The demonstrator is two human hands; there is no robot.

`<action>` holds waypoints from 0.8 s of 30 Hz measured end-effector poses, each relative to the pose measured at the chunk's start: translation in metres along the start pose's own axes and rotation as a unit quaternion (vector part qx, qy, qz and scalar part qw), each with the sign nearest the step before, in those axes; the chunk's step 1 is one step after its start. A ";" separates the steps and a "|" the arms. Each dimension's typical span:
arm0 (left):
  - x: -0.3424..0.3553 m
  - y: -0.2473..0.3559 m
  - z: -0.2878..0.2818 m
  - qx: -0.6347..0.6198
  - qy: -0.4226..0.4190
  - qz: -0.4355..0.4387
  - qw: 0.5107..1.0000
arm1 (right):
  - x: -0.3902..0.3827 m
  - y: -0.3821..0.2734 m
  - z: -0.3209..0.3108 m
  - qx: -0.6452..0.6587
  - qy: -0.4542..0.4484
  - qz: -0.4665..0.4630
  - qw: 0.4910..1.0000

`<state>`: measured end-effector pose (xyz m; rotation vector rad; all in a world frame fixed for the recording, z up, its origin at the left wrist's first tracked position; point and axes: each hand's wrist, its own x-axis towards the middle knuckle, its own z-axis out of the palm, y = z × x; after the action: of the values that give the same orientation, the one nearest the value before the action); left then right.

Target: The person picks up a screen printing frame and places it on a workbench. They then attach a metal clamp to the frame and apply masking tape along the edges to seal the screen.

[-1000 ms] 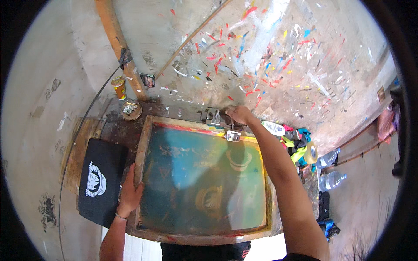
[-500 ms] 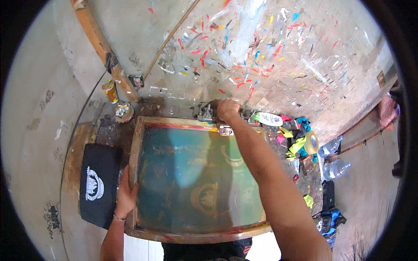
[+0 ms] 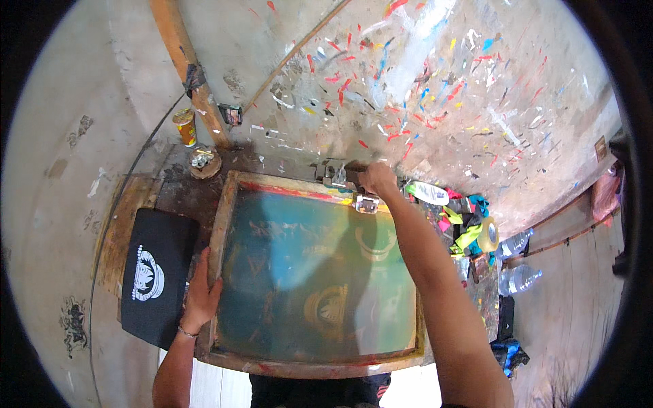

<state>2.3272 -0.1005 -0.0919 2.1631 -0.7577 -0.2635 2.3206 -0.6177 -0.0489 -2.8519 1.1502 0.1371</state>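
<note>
A printing screen [image 3: 286,272] with green mesh in a wooden frame lies flat in front of me. Faint designs show in its mesh. My left hand [image 3: 203,292] rests along the frame's left side, fingers stretched out and thumb apart, touching the wood. At the far edge, my right hand [image 3: 378,179] is closed just behind a metal hinge clamp [image 3: 367,203]. What its fingers grip is hidden. A second metal clamp [image 3: 337,175] sits to its left. Left of the screen lies a black fabric piece [image 3: 163,275] with a white cartoon print.
Behind rises a paint-smeared wall [image 3: 408,102]. A yellow cup [image 3: 184,127] and a small round container [image 3: 204,163] stand far left, near a wooden post [image 3: 183,61]. Far right are a white bottle [image 3: 428,193], bright cloth scraps [image 3: 469,234], a tape roll [image 3: 488,234] and plastic bottles [image 3: 520,279].
My viewpoint has turned slightly, so the scene sits a little differently. Both hands keep nearly the same places, left at the frame's side and right behind the clamp.
</note>
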 end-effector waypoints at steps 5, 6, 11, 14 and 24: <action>-0.001 -0.001 0.001 0.005 0.008 0.014 1.000 | -0.003 -0.021 0.002 -0.129 0.065 -0.056 0.988; -0.001 -0.001 0.001 0.008 0.006 0.015 1.000 | 0.000 -0.026 0.003 -0.154 0.062 -0.057 0.984; 0.001 0.002 0.000 -0.012 0.003 0.012 1.000 | 0.005 -0.039 0.005 -0.198 0.029 -0.030 0.979; 0.001 0.004 0.000 0.001 -0.001 -0.018 1.000 | -0.001 -0.020 -0.010 -0.172 0.022 -0.099 0.980; 0.001 0.000 -0.001 -0.009 0.008 0.010 1.000 | 0.032 0.063 -0.003 0.293 -0.195 -0.174 0.920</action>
<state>2.3282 -0.1007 -0.0912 2.1381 -0.7646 -0.2422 2.2999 -0.6851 -0.0507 -2.2922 0.4839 0.2724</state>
